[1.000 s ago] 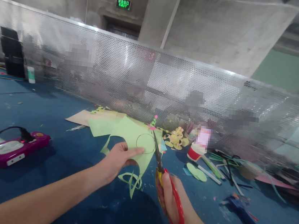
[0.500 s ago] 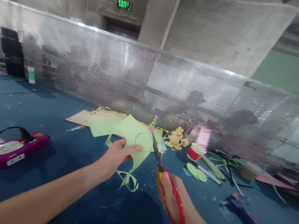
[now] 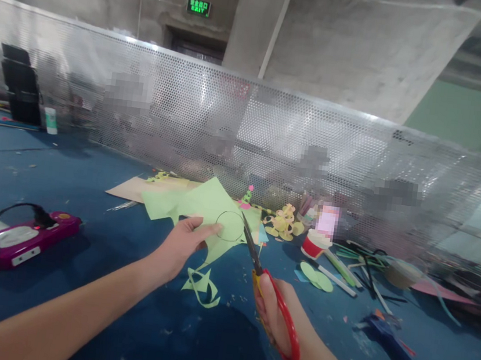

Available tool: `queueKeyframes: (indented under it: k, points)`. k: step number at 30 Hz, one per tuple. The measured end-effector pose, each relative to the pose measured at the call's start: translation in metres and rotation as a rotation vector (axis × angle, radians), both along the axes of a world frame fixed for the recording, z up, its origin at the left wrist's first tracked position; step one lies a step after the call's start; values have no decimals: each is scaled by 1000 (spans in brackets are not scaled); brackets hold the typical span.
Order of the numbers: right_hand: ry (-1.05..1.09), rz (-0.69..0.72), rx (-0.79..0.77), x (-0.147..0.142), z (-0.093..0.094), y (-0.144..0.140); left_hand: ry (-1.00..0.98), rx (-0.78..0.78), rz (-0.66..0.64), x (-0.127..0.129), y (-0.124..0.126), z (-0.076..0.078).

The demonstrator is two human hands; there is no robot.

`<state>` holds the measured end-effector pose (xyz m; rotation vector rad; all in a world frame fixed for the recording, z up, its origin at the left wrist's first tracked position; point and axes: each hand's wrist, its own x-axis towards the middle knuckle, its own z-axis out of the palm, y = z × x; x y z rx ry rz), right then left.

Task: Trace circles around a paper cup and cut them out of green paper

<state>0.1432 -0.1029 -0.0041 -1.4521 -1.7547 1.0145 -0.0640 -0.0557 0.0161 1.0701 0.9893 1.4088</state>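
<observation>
Between thumb and fingers my left hand (image 3: 186, 242) pinches a sheet of light green paper (image 3: 207, 199) with a circle drawn on it. My right hand (image 3: 279, 313) is wrapped round red-and-yellow handled scissors (image 3: 254, 246). Their dark blades point away from me, and the tips reach the right edge of the drawn circle. A curled green paper strip (image 3: 203, 289) hangs under the sheet, above the blue table. Farther right lie cut green paper circles (image 3: 316, 277).
A purple power strip (image 3: 40, 240) with a black plug is at left. Beyond the sheet are yellow paper cut-outs (image 3: 285, 223) and a red-and-white paper cup (image 3: 315, 245). A blue glue gun (image 3: 403, 355) lies at right. A perforated metal screen (image 3: 180, 102) borders the table's back.
My left hand has moved slightly left with the green paper, which has turned a little. The hanging strip has swung. My right hand and the scissors have barely moved.
</observation>
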Motion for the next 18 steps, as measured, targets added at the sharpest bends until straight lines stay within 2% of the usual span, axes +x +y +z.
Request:
queueKeyframes:
  k: [7, 12, 18]
  points:
    - [6, 6, 22, 0, 0, 1, 15, 21, -1, -4, 2, -1]
    - [-16, 10, 11, 1, -1, 2, -25, 33, -49, -7, 5, -2]
    - [-81, 38, 44, 5, -2, 6, 34, 16, 39, -12, 9, -2]
